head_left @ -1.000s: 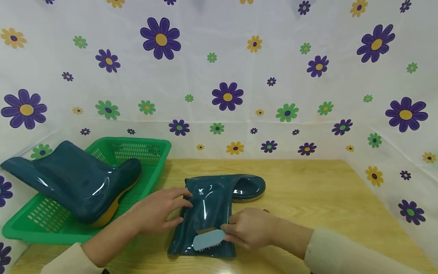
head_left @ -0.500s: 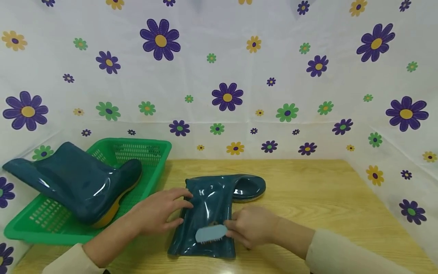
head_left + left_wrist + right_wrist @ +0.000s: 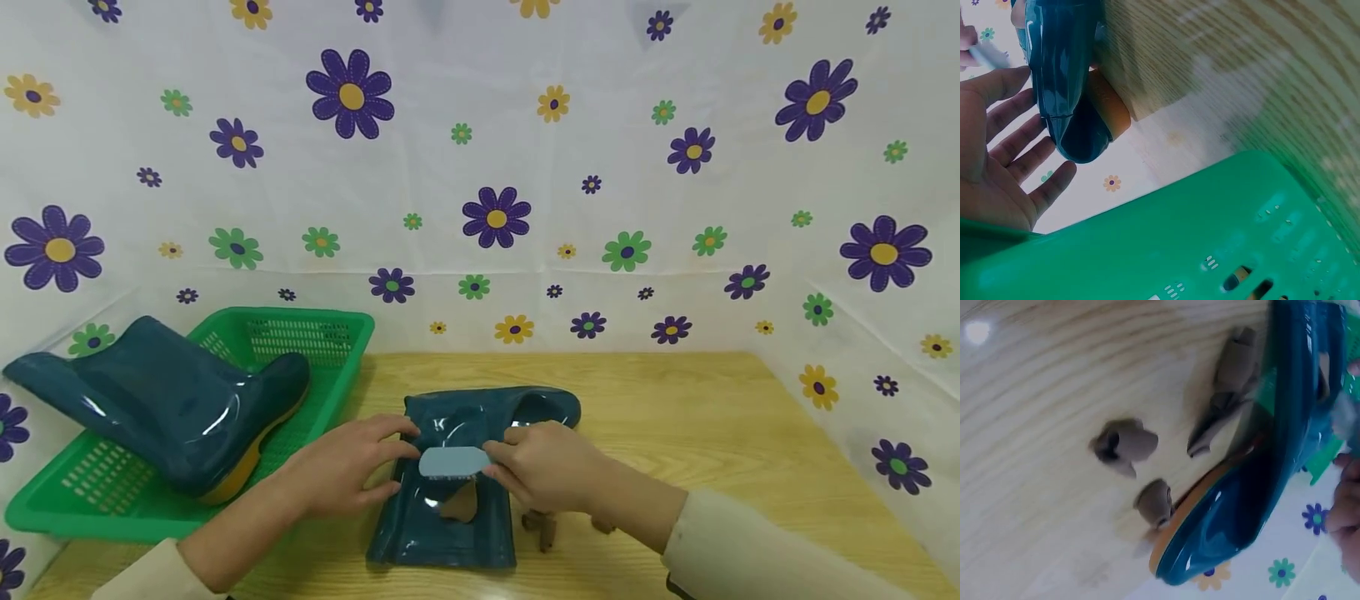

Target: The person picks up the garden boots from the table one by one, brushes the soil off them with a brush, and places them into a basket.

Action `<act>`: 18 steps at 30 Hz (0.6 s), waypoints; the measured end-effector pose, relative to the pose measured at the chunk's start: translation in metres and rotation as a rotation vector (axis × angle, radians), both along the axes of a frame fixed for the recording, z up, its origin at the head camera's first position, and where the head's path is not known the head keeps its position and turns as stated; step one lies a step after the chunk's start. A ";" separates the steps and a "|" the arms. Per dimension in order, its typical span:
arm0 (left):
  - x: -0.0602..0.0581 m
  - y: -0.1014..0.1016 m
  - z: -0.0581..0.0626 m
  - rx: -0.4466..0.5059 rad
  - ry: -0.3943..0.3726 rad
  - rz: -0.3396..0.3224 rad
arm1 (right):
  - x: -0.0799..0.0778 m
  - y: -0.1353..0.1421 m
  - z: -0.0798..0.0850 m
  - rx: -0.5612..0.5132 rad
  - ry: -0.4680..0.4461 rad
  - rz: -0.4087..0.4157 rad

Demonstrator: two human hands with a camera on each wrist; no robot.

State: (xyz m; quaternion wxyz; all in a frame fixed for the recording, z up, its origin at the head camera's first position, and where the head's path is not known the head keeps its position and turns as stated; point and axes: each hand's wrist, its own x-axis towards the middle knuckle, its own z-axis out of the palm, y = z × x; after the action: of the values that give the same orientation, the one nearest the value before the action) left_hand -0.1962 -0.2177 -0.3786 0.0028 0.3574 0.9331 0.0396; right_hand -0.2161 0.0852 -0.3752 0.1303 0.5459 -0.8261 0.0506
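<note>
A dark teal rubber boot (image 3: 457, 475) lies on its side on the wooden table (image 3: 675, 433), with a brown patch (image 3: 459, 505) on its shaft. My left hand (image 3: 352, 471) rests flat against the boot's left edge, fingers straight (image 3: 1016, 144). My right hand (image 3: 543, 475) grips a light blue brush (image 3: 453, 461) and holds it on the middle of the shaft. The boot's orange-edged sole shows in the right wrist view (image 3: 1210, 506). Brown crumpled bits (image 3: 1125, 444) lie on the table beside the boot (image 3: 542, 529).
A green plastic basket (image 3: 315, 333) stands at the left with a second teal boot (image 3: 165, 408) lying in it. A flower-printed white sheet (image 3: 600, 167) walls the table at the back and both sides.
My right hand has moved the brush up the boot shaft, away from me. Brown bits now lie on the table at the boot's right. The left hand has stayed put.
</note>
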 end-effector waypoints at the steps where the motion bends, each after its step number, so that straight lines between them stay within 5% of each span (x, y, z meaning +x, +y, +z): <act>1: 0.001 -0.001 0.000 0.000 0.003 0.000 | 0.001 -0.003 -0.001 0.050 -0.011 -0.032; 4: 0.002 -0.001 0.000 -0.002 0.006 -0.001 | 0.002 -0.003 -0.004 0.173 -0.133 -0.036; 7: 0.002 -0.001 -0.001 -0.013 0.019 0.006 | 0.004 0.006 -0.001 0.240 -0.220 0.066; 13: 0.002 -0.003 0.000 -0.020 0.028 0.007 | 0.008 0.022 0.014 0.245 -0.264 0.223; 18: 0.003 -0.003 -0.001 -0.017 0.029 -0.016 | 0.007 0.031 0.027 0.221 -0.484 0.262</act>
State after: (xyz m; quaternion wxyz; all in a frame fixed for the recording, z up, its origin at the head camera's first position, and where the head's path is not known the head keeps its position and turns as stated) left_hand -0.1937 -0.2205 -0.3792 -0.0073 0.3655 0.9304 0.0265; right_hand -0.2091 0.1160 -0.3485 -0.1385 0.6309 -0.7561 0.1053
